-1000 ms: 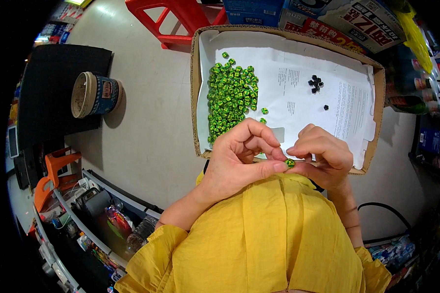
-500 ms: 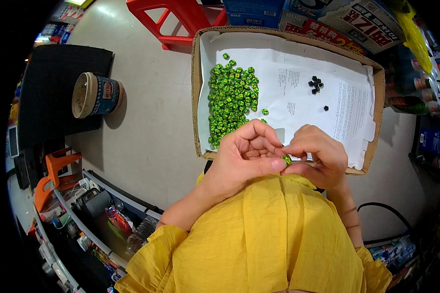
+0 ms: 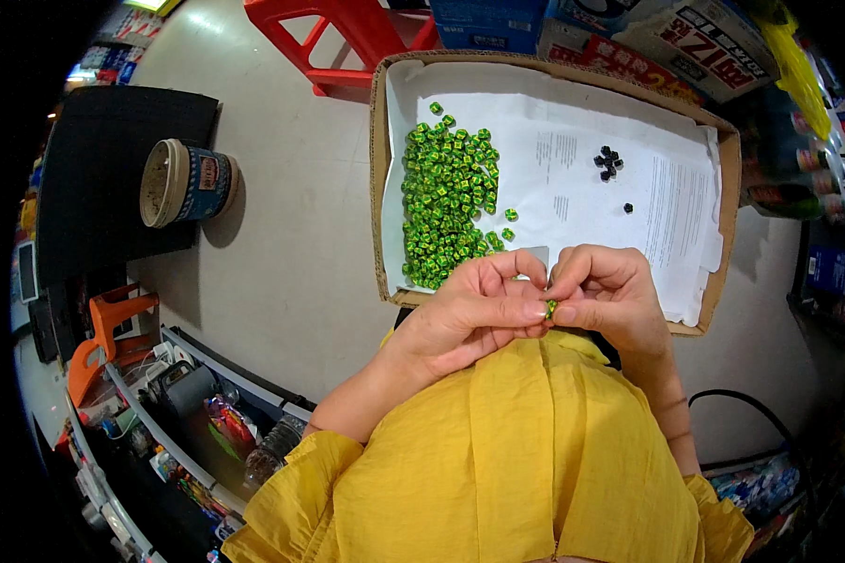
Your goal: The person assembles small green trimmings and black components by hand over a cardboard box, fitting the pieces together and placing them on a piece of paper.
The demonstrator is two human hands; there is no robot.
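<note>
Pinching one small green bead [image 3: 550, 308] between the nearly closed thumb and forefinger of the left hand [image 3: 469, 317] and those of the right hand [image 3: 620, 293], with the tips almost meeting around it. Curling the other left fingers in toward the palm. Cannot tell the firmer grip of the two. Holding the bead just beyond the front of a yellow shirt [image 3: 526, 450], by the near edge of a cardboard tray [image 3: 729, 202]. Beyond the fingers, to the left, a wide heap of green beads [image 3: 446, 188], with a few loose ones nearer the fingertips. Beyond the fingers, to the right, a cluster of black beads [image 3: 608, 163] on white paper [image 3: 526, 98], with a single black bead [image 3: 628, 208] closer in.
</note>
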